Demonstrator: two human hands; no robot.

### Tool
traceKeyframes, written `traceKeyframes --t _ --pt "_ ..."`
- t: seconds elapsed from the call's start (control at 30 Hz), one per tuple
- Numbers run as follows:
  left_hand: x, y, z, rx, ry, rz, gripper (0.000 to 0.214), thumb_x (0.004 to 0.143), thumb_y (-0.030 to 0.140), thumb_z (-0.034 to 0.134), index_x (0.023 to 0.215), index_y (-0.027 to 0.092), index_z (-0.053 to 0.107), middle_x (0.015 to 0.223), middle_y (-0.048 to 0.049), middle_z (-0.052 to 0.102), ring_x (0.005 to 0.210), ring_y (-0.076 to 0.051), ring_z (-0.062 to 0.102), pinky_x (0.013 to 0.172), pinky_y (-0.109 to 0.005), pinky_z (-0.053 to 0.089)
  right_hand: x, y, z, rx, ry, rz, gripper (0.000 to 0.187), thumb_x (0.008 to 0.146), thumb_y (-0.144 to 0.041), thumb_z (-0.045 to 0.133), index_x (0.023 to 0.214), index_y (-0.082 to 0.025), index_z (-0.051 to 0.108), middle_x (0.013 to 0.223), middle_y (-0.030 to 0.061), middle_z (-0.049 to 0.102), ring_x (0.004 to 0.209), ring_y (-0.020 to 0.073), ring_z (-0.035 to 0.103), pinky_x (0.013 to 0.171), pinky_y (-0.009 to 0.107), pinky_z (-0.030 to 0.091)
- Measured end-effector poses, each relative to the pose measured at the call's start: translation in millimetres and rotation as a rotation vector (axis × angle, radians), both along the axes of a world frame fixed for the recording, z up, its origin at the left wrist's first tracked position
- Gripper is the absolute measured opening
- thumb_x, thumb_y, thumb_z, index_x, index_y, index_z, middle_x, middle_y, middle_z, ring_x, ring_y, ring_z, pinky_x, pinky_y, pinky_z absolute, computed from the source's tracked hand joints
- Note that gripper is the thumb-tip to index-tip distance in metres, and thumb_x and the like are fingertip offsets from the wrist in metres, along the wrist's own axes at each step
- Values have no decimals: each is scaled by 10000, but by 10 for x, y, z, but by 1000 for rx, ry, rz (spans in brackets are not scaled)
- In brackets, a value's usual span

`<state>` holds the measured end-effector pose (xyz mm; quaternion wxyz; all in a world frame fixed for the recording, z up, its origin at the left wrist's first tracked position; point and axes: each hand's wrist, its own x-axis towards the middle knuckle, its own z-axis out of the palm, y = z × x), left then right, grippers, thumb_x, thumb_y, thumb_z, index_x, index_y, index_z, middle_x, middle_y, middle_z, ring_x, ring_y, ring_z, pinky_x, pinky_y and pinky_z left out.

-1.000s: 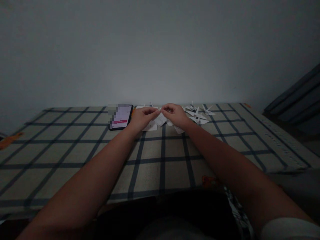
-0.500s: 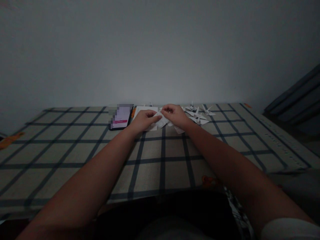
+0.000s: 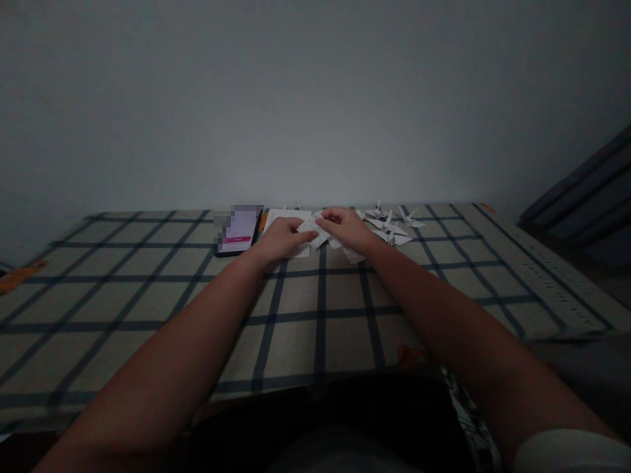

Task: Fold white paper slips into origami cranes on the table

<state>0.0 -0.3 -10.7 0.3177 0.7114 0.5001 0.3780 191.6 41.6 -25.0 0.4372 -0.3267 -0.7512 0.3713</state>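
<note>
While left hand (image 3: 283, 238), right hand (image 3: 348, 227) pinch paper (image 3: 318, 238), phone (image 3: 239, 231), cranes (image 3: 392, 228) flank.

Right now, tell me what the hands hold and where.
A folded white paper: the left hand pinches its left edge, the right hand its right edge.

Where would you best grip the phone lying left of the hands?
Probably the phone by its two long edges, pinched from above by the nearer left hand, which now pinches the white paper. It lies flat, screen up, on the checked cloth, so only its thin sides offer purchase.
</note>
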Motion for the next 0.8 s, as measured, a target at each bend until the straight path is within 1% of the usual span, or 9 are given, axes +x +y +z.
traceKeyframes --t 0.1,0.2,0.3,0.43,0.53,0.6,0.7,0.8 --pt "29 5 -20 -102 -165 2 292 659 436 789 687 160 695 621 -16 632 532 -125 516 506 -251 354 -5 -5 19 2 24 -18 275 807 -450 636 785 -176 631 759 4 607 700 130 517 652 264 407" --pt "50 7 -34 -195 -377 -19 293 631 399 818 768 164 709 721 -32 682 583 -128 567 549 -254 408 -8 7 23 -37 87 -54 262 796 -445 641 805 -185 609 762 -3 596 693 126 513 626 253 407" --pt "45 17 -40 -222 -433 10 315 617 392 835 804 164 721 721 -29 685 567 -121 563 545 -256 412 -3 19 2 -102 122 -26 245 786 -426 657 805 -195 577 724 -21 562 646 117 499 587 243 398" --pt "35 51 -57 -191 -487 86 361 608 437 850 805 166 717 702 -23 676 555 -120 557 538 -256 411 -4 19 -20 -164 113 15 187 790 -352 664 796 -194 564 680 -28 548 606 117 509 575 248 408" --pt "30 83 -76 -180 -488 71 414 590 483 864 820 167 727 740 -34 691 598 -126 576 571 -257 434 -15 12 -2 -164 125 -20 156 812 -326 652 830 -188 582 683 -23 568 611 119 524 586 249 423" --pt "24 95 -83 -175 -462 65 427 604 518 849 806 163 727 733 -36 686 603 -126 573 577 -257 431 -20 9 21 -165 152 -62 139 825 -312 640 834 -186 583 672 -27 568 601 115 524 580 242 424" --pt "13 88 -74 -136 -385 106 427 632 548 819 739 149 713 646 -15 635 545 -107 511 526 -244 363 -16 7 41 -183 161 -82 109 835 -282 628 835 -183 582 664 -29 579 594 108 531 575 229 424" --pt "7 60 -44 -91 -297 149 434 642 561 804 699 141 710 585 -3 593 506 -99 454 492 -248 296 -5 2 23 -197 122 -31 141 836 -313 640 852 -180 599 677 -22 598 605 112 549 570 227 427"
